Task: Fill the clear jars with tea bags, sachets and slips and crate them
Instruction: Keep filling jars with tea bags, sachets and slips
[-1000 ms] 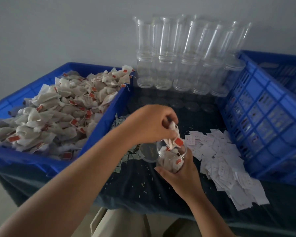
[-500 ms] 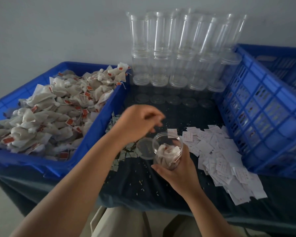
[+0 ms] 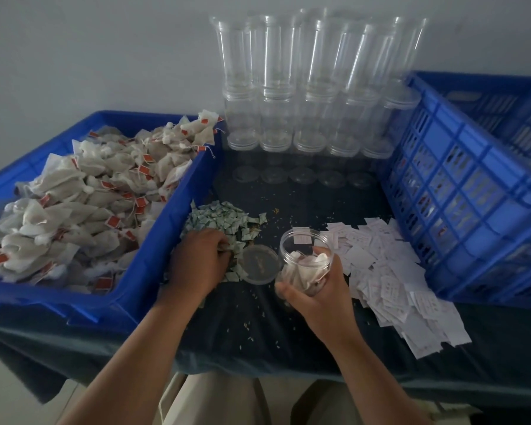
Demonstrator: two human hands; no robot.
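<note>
Clear plastic jar [image 3: 285,251], tea bags [image 3: 310,268] inside, is clasped tilted by the right grip [image 3: 319,291] above the dark counter [image 3: 258,329]. Left grip [image 3: 196,265] curls into green-white sachets [image 3: 221,217], hold unclear; next, lift one into the jar.

left fingers [image 3: 220,241] hidden among sachets [image 3: 221,217], crate [image 3: 472,179] cropped

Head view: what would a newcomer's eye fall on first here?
The big blue plastic crate on the left, heaped with white red-tagged tea bags, strikes first, then the wall of stacked empty clear jars at the back. In the centre the right hand grips a clear round plastic jar part-filled with tea bags, and the left hand lies on a pile of small green sachets.
</note>
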